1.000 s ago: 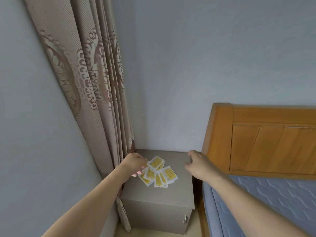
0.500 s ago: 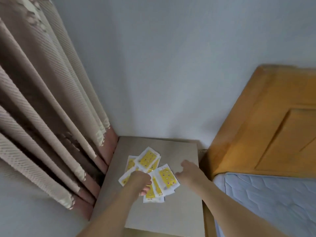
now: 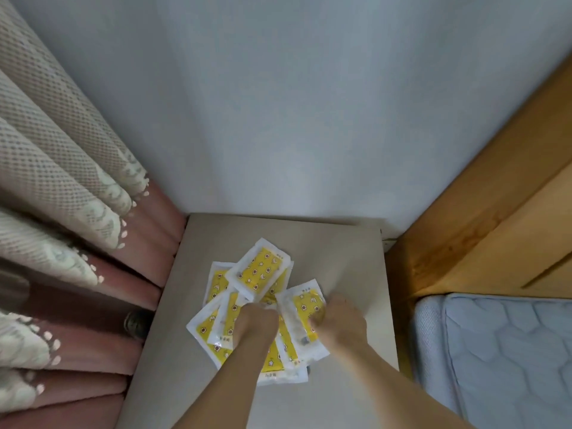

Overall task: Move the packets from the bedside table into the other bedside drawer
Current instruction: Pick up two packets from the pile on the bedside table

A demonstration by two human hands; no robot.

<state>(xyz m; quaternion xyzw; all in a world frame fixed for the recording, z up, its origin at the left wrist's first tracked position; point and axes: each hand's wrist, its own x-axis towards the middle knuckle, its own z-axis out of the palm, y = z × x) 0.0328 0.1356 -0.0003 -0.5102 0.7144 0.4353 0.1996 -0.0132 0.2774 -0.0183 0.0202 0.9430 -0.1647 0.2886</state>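
Head view: L hand (image 3: pixel 255 323) & R hand (image 3: pixel 339 320) down on packets (image 3: pixel 258 269), both grips unclear.

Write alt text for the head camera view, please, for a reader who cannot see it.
Two bare hands, left hand and right hand, reach onto overlapping yellow-and-white packets on a grey bedside table. A patterned curtain hangs left; a wooden headboard and blue mattress are right.

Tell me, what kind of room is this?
Most likely a bedroom: a wooden headboard with a quilted mattress, a bedside table in the corner, and a long curtain.
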